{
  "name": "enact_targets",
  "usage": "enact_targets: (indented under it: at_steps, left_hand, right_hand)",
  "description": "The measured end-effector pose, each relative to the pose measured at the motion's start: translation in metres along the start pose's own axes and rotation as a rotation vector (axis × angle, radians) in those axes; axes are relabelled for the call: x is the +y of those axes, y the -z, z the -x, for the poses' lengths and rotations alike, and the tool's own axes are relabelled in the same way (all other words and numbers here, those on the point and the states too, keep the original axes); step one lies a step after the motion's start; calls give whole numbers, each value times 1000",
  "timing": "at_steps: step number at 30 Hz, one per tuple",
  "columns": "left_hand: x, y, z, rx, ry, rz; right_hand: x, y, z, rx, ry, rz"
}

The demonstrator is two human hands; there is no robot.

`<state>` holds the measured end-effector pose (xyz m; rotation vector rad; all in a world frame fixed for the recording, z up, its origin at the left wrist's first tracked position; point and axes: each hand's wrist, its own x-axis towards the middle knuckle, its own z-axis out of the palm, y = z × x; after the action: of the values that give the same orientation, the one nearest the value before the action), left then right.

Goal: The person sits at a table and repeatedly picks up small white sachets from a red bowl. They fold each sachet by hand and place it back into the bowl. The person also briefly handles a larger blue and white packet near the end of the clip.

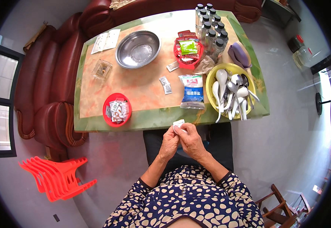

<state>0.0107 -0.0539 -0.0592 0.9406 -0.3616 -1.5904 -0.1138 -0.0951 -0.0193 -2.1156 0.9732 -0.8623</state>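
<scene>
Just off the table's near edge, over my lap, my left hand [168, 145] and my right hand [191, 143] meet with fingers closed together. Between their fingertips is a small white sachet [178, 122]; its lower part is hidden by the fingers. Beyond the hands lies a blue and white plastic bag [192, 99]. A loose small packet [165, 85] is to its left. On the near left, a red basket [105, 110] holds several small sachets. To the right, a yellow basket [211, 99] holds several white and metal spoons.
Farther back on the table [142, 100] stand a steel basin [138, 49], a red basket [188, 65] of packets and several black-capped bottles [211, 34]. A glass ashtray [102, 70] and an open booklet [105, 41] lie left. Red stacked stools [59, 176] and a sofa [40, 68] flank the left side.
</scene>
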Motion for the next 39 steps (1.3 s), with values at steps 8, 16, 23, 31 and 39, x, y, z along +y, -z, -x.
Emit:
enact_targets:
  at_steps: [8, 16, 23, 31, 39]
  left_hand:
    - [6, -23, 21, -31, -64, -117]
    - [18, -33, 27, -54, 25, -6]
    - [38, -35, 30, -19, 10, 35]
    - [34, -27, 34, -233, 39, 212]
    - [30, -33, 35, 76, 51, 188]
  right_hand:
    - [11, 14, 4, 227, -152, -43]
    - [-13, 24, 9, 86, 113, 56]
    - [-10, 43, 22, -84, 80, -149]
    - [-14, 29, 5, 34, 190, 107]
    - [-16, 52, 21, -73, 111, -91]
